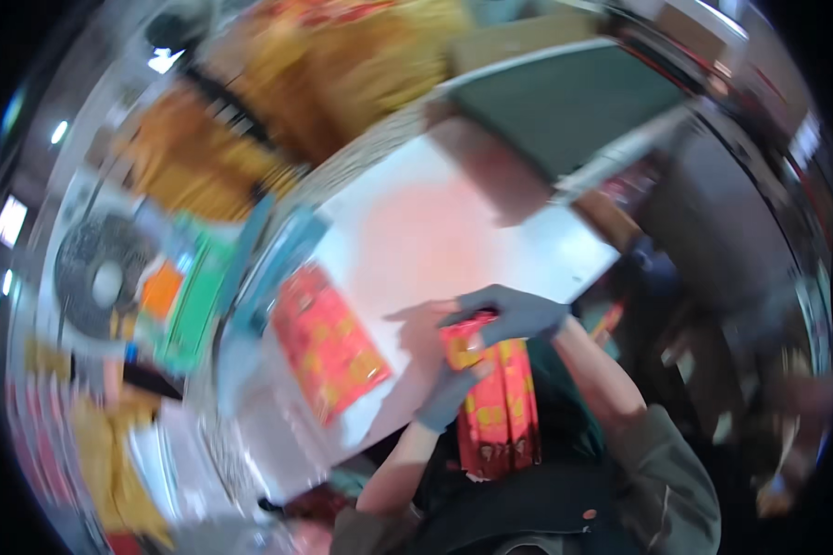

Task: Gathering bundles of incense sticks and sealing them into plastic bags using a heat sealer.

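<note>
Two gloved hands are being shown over the near edge of a white table (453, 231), in a heavily blurred view. A red-and-yellow printed strip (498, 407) is being held between them, hanging down in front of the person's body. The top end of the strip is being gripped by the right hand (509, 313), whose fingers are being closed over it from above. The left hand (452, 393) is being pressed against the strip's left edge lower down, fingers curled around it. A second red-and-yellow sheet (329, 340) is being left flat on the table, just left of the hands and apart from them. A dark green board (565, 102) is being seen at the table's far side.
</note>
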Demonstrator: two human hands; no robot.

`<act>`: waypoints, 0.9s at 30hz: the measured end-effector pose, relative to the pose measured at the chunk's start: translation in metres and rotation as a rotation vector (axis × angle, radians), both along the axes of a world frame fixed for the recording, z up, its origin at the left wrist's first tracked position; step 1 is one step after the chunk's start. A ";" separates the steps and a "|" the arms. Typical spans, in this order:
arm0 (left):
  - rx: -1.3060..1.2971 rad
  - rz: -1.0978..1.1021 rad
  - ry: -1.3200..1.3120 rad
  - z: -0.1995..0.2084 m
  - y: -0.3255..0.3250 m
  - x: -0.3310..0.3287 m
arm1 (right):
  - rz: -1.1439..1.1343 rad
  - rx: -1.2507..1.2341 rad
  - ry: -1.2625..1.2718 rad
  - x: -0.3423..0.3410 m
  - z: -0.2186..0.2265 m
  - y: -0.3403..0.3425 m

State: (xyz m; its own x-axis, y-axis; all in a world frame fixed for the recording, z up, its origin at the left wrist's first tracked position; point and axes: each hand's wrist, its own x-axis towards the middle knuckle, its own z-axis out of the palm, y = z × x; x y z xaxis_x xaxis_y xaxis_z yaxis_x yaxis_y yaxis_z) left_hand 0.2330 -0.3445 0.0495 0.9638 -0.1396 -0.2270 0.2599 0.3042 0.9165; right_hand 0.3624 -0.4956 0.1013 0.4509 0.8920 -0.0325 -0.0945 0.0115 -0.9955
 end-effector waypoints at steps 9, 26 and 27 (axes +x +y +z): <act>0.145 0.291 -0.036 0.006 0.068 -0.080 | 0.314 -0.119 -0.147 -0.010 -0.004 0.095; 1.514 0.545 0.149 -0.031 0.342 -0.259 | 0.338 -0.245 -0.198 -0.023 -0.004 0.137; 1.408 0.513 0.206 -0.028 0.342 -0.258 | 0.339 -0.246 -0.201 -0.023 -0.006 0.136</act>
